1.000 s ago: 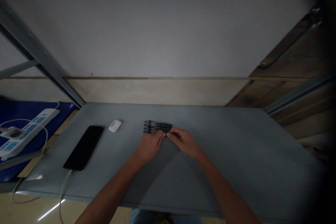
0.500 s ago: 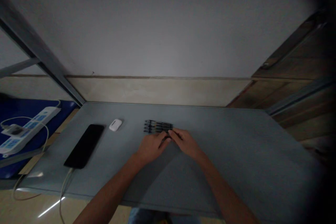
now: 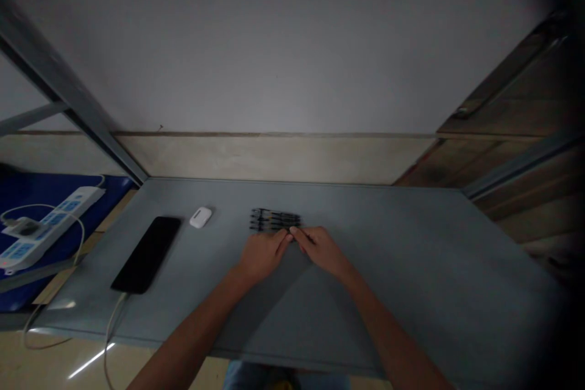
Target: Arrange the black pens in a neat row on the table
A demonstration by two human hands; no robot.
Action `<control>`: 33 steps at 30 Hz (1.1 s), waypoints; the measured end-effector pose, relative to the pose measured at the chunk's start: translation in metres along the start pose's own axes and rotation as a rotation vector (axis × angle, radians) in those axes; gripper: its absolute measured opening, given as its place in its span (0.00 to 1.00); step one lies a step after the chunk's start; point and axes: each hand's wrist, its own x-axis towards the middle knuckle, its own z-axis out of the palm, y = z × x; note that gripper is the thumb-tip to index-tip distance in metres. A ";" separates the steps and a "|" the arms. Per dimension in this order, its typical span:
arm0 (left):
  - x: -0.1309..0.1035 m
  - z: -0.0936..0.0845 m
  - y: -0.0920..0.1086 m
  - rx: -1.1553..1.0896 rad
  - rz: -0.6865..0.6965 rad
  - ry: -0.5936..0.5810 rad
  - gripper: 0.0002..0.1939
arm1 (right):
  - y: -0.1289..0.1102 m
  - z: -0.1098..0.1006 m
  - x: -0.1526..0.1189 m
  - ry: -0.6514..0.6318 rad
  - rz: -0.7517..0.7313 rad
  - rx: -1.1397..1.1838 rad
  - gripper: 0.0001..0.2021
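Several dark, slim pens (image 3: 275, 218) lie side by side in a row on the grey tabletop (image 3: 402, 256), their tips toward the left. My left hand (image 3: 262, 254) is at the near edge of the row, thumb and fingers closed on the nearest pen, which they mostly cover. From the right, my right hand (image 3: 323, 248) meets it, its fingertips pinched on the same pen. The two hands' fingertips touch or nearly touch, and only a little dark pen shows between them.
On the left lie a black phone (image 3: 147, 255) with a charging cable (image 3: 112, 323) and a white earbud case (image 3: 200, 217). A white power strip (image 3: 50, 228) rests on a blue surface (image 3: 22, 186) beyond the left edge. Behind the table stands a wall (image 3: 274, 73).
My thumbs and fingertips have closed in toward each other, and the pen between them is now more hidden. My right hand has shifted slightly left. The pen row stays in place.
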 end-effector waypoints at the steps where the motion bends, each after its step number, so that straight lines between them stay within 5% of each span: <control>1: 0.000 0.000 0.000 -0.002 -0.005 0.001 0.22 | 0.000 0.000 0.000 -0.006 -0.001 0.008 0.24; 6: -0.001 -0.005 -0.001 -0.038 -0.003 -0.006 0.20 | 0.000 -0.002 0.000 -0.011 -0.056 0.085 0.16; 13: -0.001 -0.001 0.001 -0.062 0.059 -0.043 0.18 | 0.004 0.003 0.001 0.021 0.014 -0.006 0.25; 19: 0.000 0.001 -0.001 -0.017 -0.030 -0.028 0.23 | 0.001 0.000 0.001 0.006 -0.089 0.053 0.16; 28: 0.000 0.005 -0.002 -0.049 0.010 -0.036 0.21 | 0.008 0.008 0.004 0.037 -0.043 -0.022 0.23; 33: 0.001 0.007 -0.005 -0.027 0.009 -0.033 0.20 | 0.005 0.006 0.003 0.016 -0.069 0.006 0.18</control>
